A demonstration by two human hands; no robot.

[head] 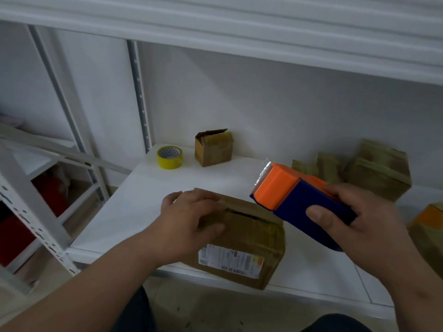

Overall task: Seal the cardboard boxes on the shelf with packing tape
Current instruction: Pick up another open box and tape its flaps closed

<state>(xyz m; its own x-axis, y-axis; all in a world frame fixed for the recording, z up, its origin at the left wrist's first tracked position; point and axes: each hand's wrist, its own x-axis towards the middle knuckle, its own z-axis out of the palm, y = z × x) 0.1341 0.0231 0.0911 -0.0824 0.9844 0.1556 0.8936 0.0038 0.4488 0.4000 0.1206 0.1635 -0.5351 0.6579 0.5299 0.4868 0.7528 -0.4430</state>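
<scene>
A brown cardboard box [249, 238] with a white shipping label lies at the front edge of the white shelf [182, 180]. Its top flaps show a dark gap along the seam. My left hand [189, 219] rests on the box's top left part, fingers spread over the flaps and thumb against the near side. My right hand [359, 219] grips a blue and orange tape dispenser [294, 197] held in the air just right of and above the box, with clear tape at its far tip.
A yellow tape roll [169, 157] and a small box [213, 147] with open flaps stand at the back of the shelf. Several taped boxes [376, 168] sit at the back right, another box [429, 226] at the right edge. A metal upright [141, 97] and frame stand on the left.
</scene>
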